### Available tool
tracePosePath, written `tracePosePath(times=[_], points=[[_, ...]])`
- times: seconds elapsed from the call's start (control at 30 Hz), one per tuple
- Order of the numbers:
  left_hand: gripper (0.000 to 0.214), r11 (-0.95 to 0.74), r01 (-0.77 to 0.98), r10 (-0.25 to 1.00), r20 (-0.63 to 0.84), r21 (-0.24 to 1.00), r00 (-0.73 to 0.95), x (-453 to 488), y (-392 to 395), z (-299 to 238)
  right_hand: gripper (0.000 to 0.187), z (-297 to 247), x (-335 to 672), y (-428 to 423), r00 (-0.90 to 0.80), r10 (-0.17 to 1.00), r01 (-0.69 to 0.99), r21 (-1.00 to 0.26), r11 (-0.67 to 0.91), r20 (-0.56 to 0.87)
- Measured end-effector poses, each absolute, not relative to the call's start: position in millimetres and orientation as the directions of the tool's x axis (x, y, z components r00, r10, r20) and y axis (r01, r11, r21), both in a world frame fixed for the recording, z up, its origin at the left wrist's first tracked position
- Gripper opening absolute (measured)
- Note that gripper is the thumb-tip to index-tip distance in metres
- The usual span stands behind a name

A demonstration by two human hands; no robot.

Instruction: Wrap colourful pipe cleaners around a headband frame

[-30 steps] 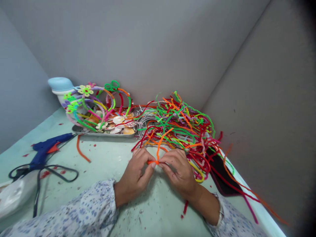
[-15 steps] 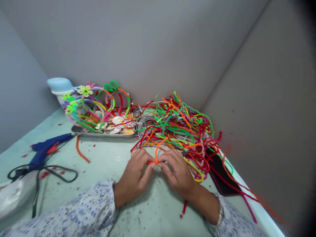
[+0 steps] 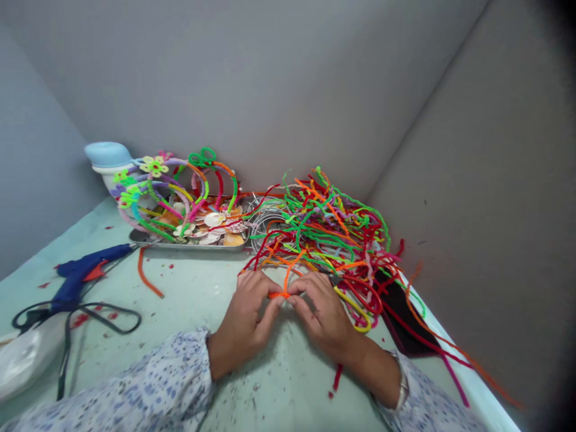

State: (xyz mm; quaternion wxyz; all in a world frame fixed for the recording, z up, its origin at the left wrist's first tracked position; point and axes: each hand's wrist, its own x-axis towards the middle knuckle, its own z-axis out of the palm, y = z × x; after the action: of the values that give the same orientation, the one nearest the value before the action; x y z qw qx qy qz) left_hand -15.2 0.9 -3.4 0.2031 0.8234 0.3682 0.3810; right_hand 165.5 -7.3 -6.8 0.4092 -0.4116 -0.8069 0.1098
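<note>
The left hand point(image 3: 245, 324) and right hand point(image 3: 321, 318) pinch an orange pipe cleaner point(image 3: 281, 294) tightly between their fingertips, keeping its twist from springing loose. A tangled heap of pipe cleaners point(image 3: 333, 228) lies just beyond, within easy reach.

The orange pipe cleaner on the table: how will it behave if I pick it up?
The orange pipe cleaner is probably light and bendable, lying in a loose curve. It likely holds a bend, like the shaped loops nearby. Its fuzz should not slip.
</note>
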Motion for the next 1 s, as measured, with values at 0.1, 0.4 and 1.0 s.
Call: tracePosePath(times=[0.1, 0.4, 1.0], points=[[0.010, -0.646, 0.464, 0.762, 0.475, 0.606, 0.440, -15.2, 0.8, -3.7, 0.006, -8.4, 165.8, -7.1, -0.326, 0.782, 0.572, -0.548, 0.610, 0.531], [0.010, -0.651, 0.477, 0.758, 0.480, 0.590, 0.442, -14.8, 2.1, -2.5, 0.003, -5.3, 165.6, -7.8, -0.268, 0.838, 0.530, -0.654, 0.540, 0.475], [0.010, -0.679, 0.487, 0.734, 0.507, 0.549, 0.452, -14.1, -0.2, -0.7, 0.013, -3.0, 166.1, -8.0, -0.265, 0.891, 0.380, -0.809, 0.448, 0.369]])
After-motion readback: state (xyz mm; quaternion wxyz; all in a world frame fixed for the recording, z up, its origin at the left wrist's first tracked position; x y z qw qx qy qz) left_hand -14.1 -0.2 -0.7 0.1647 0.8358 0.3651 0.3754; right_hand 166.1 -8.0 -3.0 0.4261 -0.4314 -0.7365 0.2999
